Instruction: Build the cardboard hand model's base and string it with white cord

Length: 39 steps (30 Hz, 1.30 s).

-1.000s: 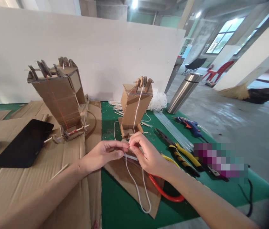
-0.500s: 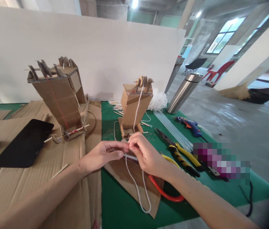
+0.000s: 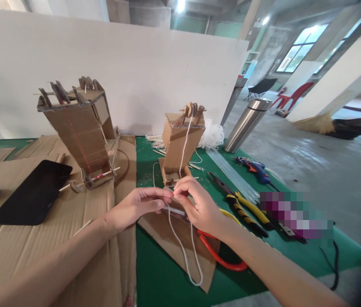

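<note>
A white string [image 3: 184,149] runs from the cardboard pulley [image 3: 192,110] atop the small cardboard tower [image 3: 179,143] down to my hands. My left hand [image 3: 140,207] pinches the string between thumb and fingers. Its fingertips meet those of my right hand [image 3: 196,204], which is also closed on the string. Below them the string's slack hangs in a long loop over a flat cardboard piece [image 3: 199,268]. The exact grip at the fingertips is too small to make out.
A taller cardboard tower [image 3: 78,132] and a black tablet [image 3: 31,192] stand left on cardboard sheets. At right lie long-nose pliers [image 3: 241,204], a red-handled tool [image 3: 221,258], a glue gun [image 3: 255,170] and clear glue sticks [image 3: 231,170]. Behind them stands a steel flask [image 3: 247,125].
Both hands stay nearly in place. The right hand's fingers have shifted very slightly at the string; the towers and tools have not moved.
</note>
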{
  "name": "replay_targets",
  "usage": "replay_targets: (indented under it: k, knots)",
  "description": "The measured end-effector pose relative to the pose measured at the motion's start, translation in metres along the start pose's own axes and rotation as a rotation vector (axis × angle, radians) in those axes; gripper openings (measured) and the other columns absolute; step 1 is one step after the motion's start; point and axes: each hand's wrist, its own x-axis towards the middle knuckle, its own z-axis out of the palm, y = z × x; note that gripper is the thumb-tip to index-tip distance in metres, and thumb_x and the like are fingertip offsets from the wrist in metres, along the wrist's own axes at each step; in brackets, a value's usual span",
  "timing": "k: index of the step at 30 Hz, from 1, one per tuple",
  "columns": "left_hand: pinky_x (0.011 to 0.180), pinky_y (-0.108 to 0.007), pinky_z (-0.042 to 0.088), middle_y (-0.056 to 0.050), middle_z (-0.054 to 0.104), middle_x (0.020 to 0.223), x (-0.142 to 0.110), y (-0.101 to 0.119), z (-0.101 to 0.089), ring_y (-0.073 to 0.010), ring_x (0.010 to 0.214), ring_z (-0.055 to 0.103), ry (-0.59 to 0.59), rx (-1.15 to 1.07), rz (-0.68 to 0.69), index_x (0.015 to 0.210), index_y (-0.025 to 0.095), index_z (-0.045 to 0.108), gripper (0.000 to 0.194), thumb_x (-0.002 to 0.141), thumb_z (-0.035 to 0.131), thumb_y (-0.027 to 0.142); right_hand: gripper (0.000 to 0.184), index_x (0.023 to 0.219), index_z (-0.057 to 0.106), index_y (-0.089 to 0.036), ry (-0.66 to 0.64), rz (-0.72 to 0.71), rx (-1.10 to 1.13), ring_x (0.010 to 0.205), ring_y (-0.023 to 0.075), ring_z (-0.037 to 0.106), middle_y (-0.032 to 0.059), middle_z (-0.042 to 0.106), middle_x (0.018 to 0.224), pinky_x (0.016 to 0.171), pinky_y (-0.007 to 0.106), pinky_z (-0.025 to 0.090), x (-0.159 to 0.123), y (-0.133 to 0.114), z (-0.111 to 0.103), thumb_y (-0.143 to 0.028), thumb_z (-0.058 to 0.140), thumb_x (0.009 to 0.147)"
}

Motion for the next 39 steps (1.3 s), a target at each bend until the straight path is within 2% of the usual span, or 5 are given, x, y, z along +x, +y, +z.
replay_targets:
  k: [14, 20, 25, 32, 39]
  knots:
    - [0.080, -0.029, 0.046, -0.006, 0.061, 0.107, -0.0033, 0.0053, 0.0034, -0.0147, 0.090, 0.055, -0.118, -0.107, -0.073, 0.106, 0.021, 0.068, 0.029, 0.078, 0.069, 0.028, 0.017, 0.086, 0.037, -0.022, -0.081, 0.055, -0.100, 0.076, 0.0168, 0.047, 0.0032, 0.045, 0.086, 0.069, 0.033, 0.044, -0.0049, -0.0007, -0.0014, -0.006, 0.039, 0.087]
    - [0.078, -0.028, 0.045, -0.006, 0.061, 0.104, -0.0022, 0.0045, 0.0030, -0.0151, 0.089, 0.055, -0.040, -0.123, -0.079, 0.107, 0.021, 0.068, 0.034, 0.075, 0.072, 0.031, 0.013, 0.087, 0.038, -0.022, 0.008, 0.034, -0.075, 0.076, 0.0170, 0.046, 0.0031, 0.044, 0.085, 0.068, 0.032, 0.043, -0.0048, 0.0028, -0.0002, -0.009, 0.039, 0.089]
    - [0.079, -0.028, 0.045, -0.006, 0.061, 0.105, -0.0024, 0.0035, 0.0022, -0.0143, 0.088, 0.055, -0.052, -0.125, -0.062, 0.107, 0.022, 0.068, 0.032, 0.076, 0.071, 0.031, 0.012, 0.089, 0.044, -0.022, 0.056, -0.016, -0.072, 0.080, 0.0174, 0.050, 0.0038, 0.049, 0.087, 0.071, 0.033, 0.045, -0.0034, 0.0029, 0.0006, -0.010, 0.043, 0.090]
    - [0.080, -0.029, 0.044, -0.006, 0.061, 0.109, -0.0028, 0.0054, 0.0018, -0.0153, 0.090, 0.055, -0.083, -0.114, -0.066, 0.106, 0.022, 0.069, 0.030, 0.077, 0.070, 0.030, 0.013, 0.093, 0.045, -0.024, -0.002, -0.015, -0.125, 0.084, 0.0184, 0.054, 0.0050, 0.051, 0.090, 0.070, 0.033, 0.049, -0.0052, 0.0029, 0.0010, -0.011, 0.043, 0.091]
    - [0.083, -0.032, 0.044, -0.009, 0.057, 0.122, -0.0035, 0.0069, 0.0012, -0.0181, 0.097, 0.055, -0.195, -0.077, -0.098, 0.120, 0.023, 0.061, 0.040, 0.080, 0.066, 0.026, 0.016, 0.084, 0.037, -0.023, -0.098, 0.042, -0.300, 0.072, 0.0172, 0.049, 0.0043, 0.047, 0.085, 0.061, 0.031, 0.044, -0.0030, -0.0036, -0.0007, -0.007, 0.036, 0.087]
